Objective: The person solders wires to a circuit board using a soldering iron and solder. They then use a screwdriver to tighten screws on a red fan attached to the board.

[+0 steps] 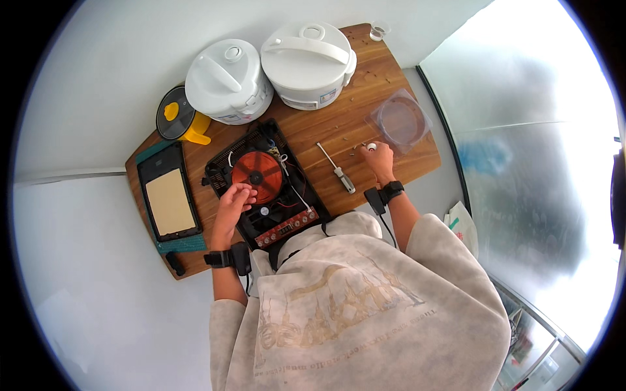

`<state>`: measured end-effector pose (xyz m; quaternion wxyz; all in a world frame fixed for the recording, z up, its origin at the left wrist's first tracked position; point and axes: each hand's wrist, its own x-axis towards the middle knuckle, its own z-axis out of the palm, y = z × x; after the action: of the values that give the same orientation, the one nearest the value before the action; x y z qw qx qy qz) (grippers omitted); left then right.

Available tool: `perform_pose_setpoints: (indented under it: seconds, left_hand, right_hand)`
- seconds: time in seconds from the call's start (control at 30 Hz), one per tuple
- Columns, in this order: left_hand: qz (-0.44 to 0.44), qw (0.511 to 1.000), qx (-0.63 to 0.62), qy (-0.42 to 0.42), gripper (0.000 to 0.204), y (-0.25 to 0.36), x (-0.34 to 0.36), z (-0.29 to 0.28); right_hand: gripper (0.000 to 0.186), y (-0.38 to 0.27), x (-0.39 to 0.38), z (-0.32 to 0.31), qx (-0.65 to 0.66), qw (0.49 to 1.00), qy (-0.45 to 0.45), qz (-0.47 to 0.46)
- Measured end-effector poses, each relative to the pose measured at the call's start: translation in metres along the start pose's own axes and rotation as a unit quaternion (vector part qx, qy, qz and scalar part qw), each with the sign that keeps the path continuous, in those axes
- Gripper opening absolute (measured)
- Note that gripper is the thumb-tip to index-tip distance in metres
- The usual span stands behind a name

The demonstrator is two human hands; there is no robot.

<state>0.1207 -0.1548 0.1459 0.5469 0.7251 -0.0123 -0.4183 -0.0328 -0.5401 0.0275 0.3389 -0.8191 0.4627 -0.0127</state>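
Observation:
An opened induction cooker base (297,176) lies in front of me, with a round reddish-brown coil (266,171), wires, a small fan and a red button board (287,227) exposed. Over the coil's near left edge is my left hand (235,201), its fingers loosely bent and apart from the thumb, with nothing seen in them. My right hand (380,161) is closed around a small white round-ended piece (372,147) near the table's right side; most of that piece is hidden. Between the cooker and this hand lies a screwdriver (342,177) with a grey handle.
Two white rice cookers (228,81) (310,62) stand at the back, beside a black-lidded pot with yellow handle (176,114). Left lies a black cover panel (173,202) on a green mat. A clear plastic container (401,120) sits right, small screws (352,138) are scattered nearby, and a clear cup (378,31) stands far back.

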Motion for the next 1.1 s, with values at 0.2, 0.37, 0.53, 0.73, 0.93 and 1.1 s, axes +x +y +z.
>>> perform_pose_setpoints:
  seconds: [0.2,0.37,0.53,0.73,0.93,1.1]
  left_hand:
    - [0.054,0.996,0.036,-0.066,0.021,0.020,0.017,0.026]
    - [-0.003,0.987,0.043,-0.152,0.025,0.047,0.018,0.065]
    - [-0.008,0.976,-0.024,-0.218,0.025,0.049,0.012,0.076]
    - [-0.038,0.978,-0.024,-0.202,0.020,0.049,0.005,0.071]
    - [0.013,0.978,-0.087,-0.188,0.019,0.048,-0.008,0.062]
    - [0.054,0.979,-0.095,-0.169,0.018,0.060,-0.021,0.050]
  right_hand:
    - [0.019,-0.079,-0.055,-0.037,0.080,0.952,-0.178,-0.237]
    - [0.016,-0.133,-0.092,-0.050,0.120,0.899,-0.233,-0.351]
    - [0.016,-0.147,-0.103,-0.050,0.106,0.867,-0.257,-0.414]
    - [0.012,-0.156,-0.111,-0.051,0.064,0.855,-0.257,-0.446]
    - [0.014,-0.174,-0.114,-0.065,0.160,0.820,-0.312,-0.453]
    - [0.016,-0.186,-0.106,-0.101,0.266,0.869,-0.265,-0.323]
